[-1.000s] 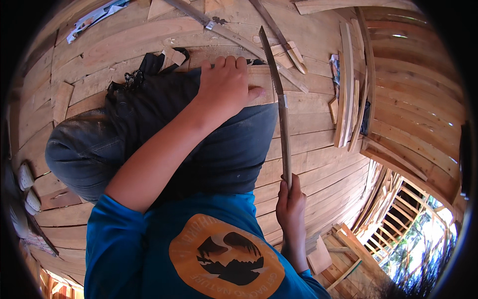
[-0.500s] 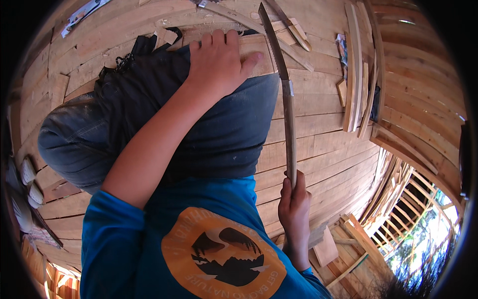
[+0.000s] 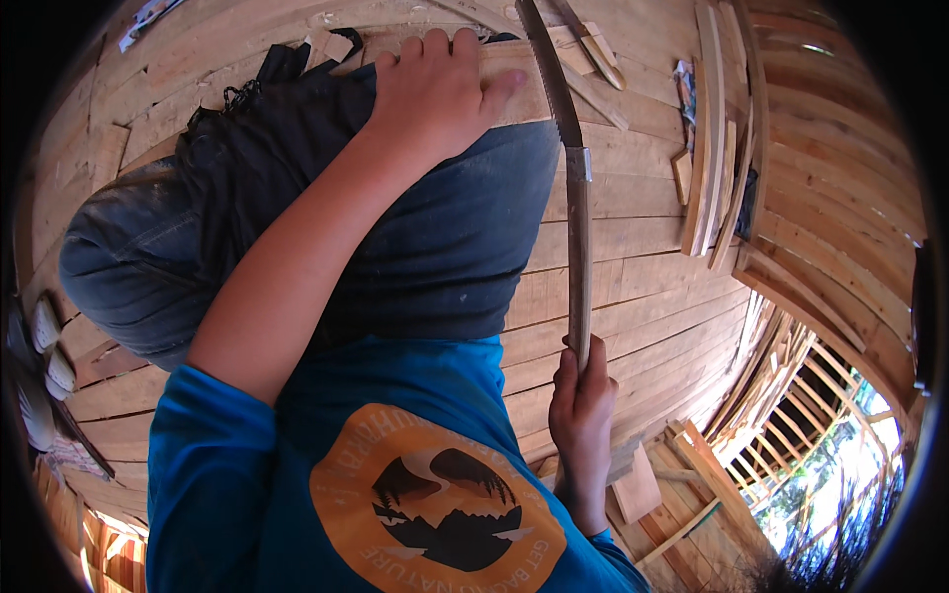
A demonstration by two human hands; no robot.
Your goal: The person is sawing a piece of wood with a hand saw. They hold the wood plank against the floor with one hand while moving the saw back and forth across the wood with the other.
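Note:
My left hand (image 3: 430, 104) presses down on a pale wooden board (image 3: 524, 96) lying across my dark-trousered leg. Its fingers bend over the board's far edge, and the thumb stretches out along the top. In my right hand (image 3: 583, 410) is the end of a long, straight wooden handle, with the fingers wrapped round it. That handle belongs to a hand saw (image 3: 578, 227), joined to a dark toothed blade (image 3: 551, 74) by a metal collar. The blade runs along the board's right end, teeth facing left toward the wood. Its far tip is cut off by the top of the picture.
Wood offcuts (image 3: 593, 54) and shavings are scattered on the plank floor (image 3: 633, 232) beyond my legs. Long boards (image 3: 704, 148) lie by the plank wall (image 3: 840, 148) at right. A pair of light shoes (image 3: 52, 346) sits at far left.
The saw has slid slightly toward me along the board's end. My left hand stays on the board. The whole view has tilted a little, so the board appears higher.

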